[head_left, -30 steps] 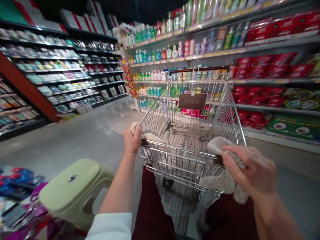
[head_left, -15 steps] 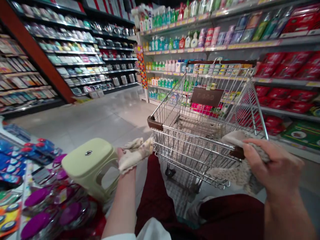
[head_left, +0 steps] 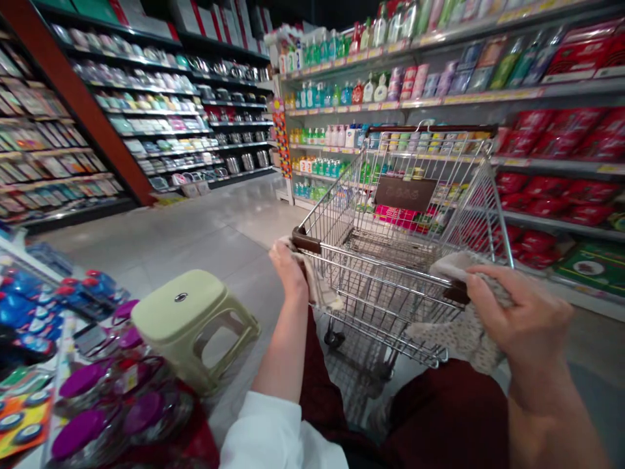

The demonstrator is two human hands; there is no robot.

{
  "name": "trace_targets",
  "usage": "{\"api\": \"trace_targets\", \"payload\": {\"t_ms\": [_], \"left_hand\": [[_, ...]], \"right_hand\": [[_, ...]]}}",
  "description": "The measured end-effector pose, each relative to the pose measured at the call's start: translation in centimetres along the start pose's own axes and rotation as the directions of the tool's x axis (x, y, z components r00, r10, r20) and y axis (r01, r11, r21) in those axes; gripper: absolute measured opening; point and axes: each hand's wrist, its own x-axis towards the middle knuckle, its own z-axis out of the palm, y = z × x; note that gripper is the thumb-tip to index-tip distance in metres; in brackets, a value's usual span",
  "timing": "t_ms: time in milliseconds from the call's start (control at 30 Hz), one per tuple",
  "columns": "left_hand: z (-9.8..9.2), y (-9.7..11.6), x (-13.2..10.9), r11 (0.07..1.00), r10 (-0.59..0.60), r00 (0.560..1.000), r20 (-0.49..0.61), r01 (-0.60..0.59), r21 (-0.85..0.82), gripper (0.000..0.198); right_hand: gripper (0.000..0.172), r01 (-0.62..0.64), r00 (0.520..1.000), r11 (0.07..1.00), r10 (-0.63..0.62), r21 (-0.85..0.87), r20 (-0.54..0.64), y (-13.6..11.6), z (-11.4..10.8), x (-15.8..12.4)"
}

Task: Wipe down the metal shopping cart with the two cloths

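Observation:
A metal wire shopping cart (head_left: 375,258) stands in front of me, its basket bare inside. Brown plastic caps cover the near corners of its top rim. At the left corner cap (head_left: 306,242), my left hand (head_left: 290,270) is closed on a pale cloth (head_left: 319,286) that hangs down against the wires. My right hand (head_left: 520,312) grips a spotted pale cloth (head_left: 471,329) beside the right corner cap (head_left: 456,293). Part of this cloth lies over the rim and part dangles below. The fingertips of both hands are partly hidden.
A light green plastic stool (head_left: 180,306) stands to my left. Nearer lie jars with purple lids (head_left: 81,433) and blue bottles (head_left: 24,306). Shelves of bottles (head_left: 342,94) and red packs (head_left: 551,195) rise behind the cart. Grey floor (head_left: 195,234) runs left.
My left hand has moved right and up from beside the stool to the cart's left corner, carrying its cloth. My right hand stays at the right corner. The view has shifted slightly.

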Motion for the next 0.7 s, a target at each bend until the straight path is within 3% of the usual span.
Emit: {"api": "trace_targets", "payload": {"t_ms": [67, 133, 267, 367, 467, 533, 600, 700], "left_hand": [[0.7, -1.2, -1.5, 0.961, 0.194, 0.980, 0.039, -0.198, 0.194, 0.044], [0.1, -3.1, -3.1, 0.891, 0.300, 0.946, 0.127, -0.325, 0.317, 0.050], [-2.7, -5.6, -4.1, 0.818, 0.268, 0.915, 0.302, -0.381, 0.431, 0.040], [-3.5, -4.1, -3.5, 0.819, 0.228, 0.923, 0.308, -0.354, 0.453, 0.032], [-2.7, -1.8, -3.2, 0.789, 0.329, 0.920, 0.214, -0.392, 0.473, 0.031], [-2.1, -1.5, -3.5, 0.719, 0.454, 0.859, 0.238, -0.511, 0.472, 0.033], [-2.0, -2.5, -4.2, 0.638, 0.536, 0.782, 0.320, -0.623, 0.453, 0.037], [-3.1, -4.7, -5.2, 0.582, 0.518, 0.731, 0.445, -0.682, 0.442, 0.036]], "right_hand": [[0.026, -0.054, 0.997, 0.999, 0.054, 0.003, 0.057, -0.3, -0.2, -0.1], [0.026, -0.073, 0.995, 0.997, 0.072, 0.013, 0.064, -0.5, -0.3, -0.2], [0.021, -0.029, 1.000, 0.999, 0.029, 0.016, -0.011, -0.3, 0.1, -0.2], [0.019, 0.016, 0.997, 1.000, -0.014, 0.020, -0.072, -0.2, 0.4, -0.2], [0.018, 0.020, 0.998, 0.999, -0.018, 0.029, -0.061, -0.3, 0.3, -0.1], [0.018, 0.022, 0.998, 1.000, -0.021, 0.022, -0.053, -0.5, 0.2, -0.1], [0.018, 0.016, 0.999, 1.000, -0.016, 0.005, -0.046, -0.6, 0.1, -0.1], [0.018, 0.006, 1.000, 1.000, -0.006, -0.006, -0.029, -0.6, 0.0, -0.1]]}}
